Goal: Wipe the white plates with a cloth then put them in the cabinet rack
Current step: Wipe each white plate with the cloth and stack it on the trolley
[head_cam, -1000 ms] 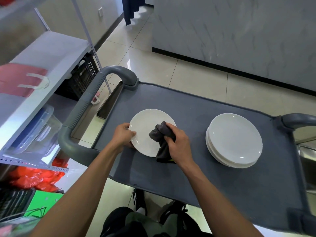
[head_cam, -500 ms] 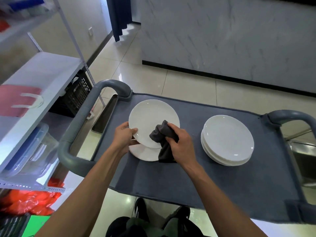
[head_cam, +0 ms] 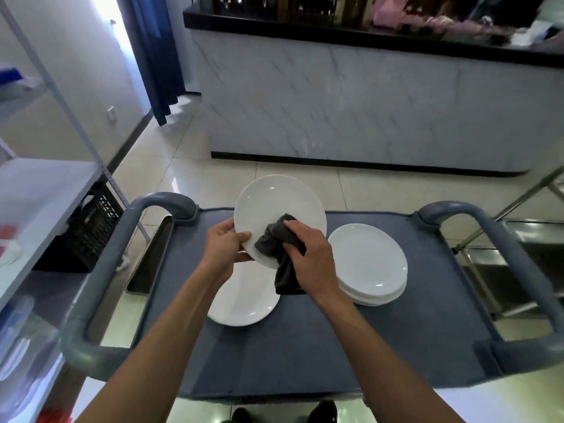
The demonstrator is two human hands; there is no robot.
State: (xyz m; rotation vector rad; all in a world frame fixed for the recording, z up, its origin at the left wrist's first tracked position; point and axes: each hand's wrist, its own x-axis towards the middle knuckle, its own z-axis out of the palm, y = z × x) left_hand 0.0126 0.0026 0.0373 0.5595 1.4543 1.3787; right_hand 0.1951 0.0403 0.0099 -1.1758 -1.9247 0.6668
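1. The left hand [head_cam: 224, 250] grips a white plate [head_cam: 279, 206] by its left rim, thumb on the upper face and fingers curled under, just above centre frame. The plate is held clear of the cart, tilted, its face turned toward the camera and its far edge raised toward the top of the frame.

2. The right hand [head_cam: 309, 259] is clamped on a dark grey cloth [head_cam: 279, 251], pressing it against the lower right part of the plate's face. A tail of the cloth hangs down below the hand, toward the cart top.

3. The plate is round, so it has no long axis of its own; tilted, it reads as a slight oval, running from upper left to lower right.

4. Directly beneath the held plate, a second white plate [head_cam: 244, 303] lies flat on the grey cart [head_cam: 396, 346], face up, partly hidden by the left forearm.

5. To the right of centre sits a stack of white plates [head_cam: 367, 264], face up, also flat on the cart – the right hand is just beside its left edge.

6. The cart has rounded grey handles at its left and right ends.

7. At the left of the frame stands a metal shelving unit [head_cam: 45, 190], with a black crate [head_cam: 88, 230] under one shelf.

8. Across the upper frame runs a marble-fronted counter [head_cam: 366, 111] with a dark top – a blue curtain [head_cam: 155, 56] hangs to its left.
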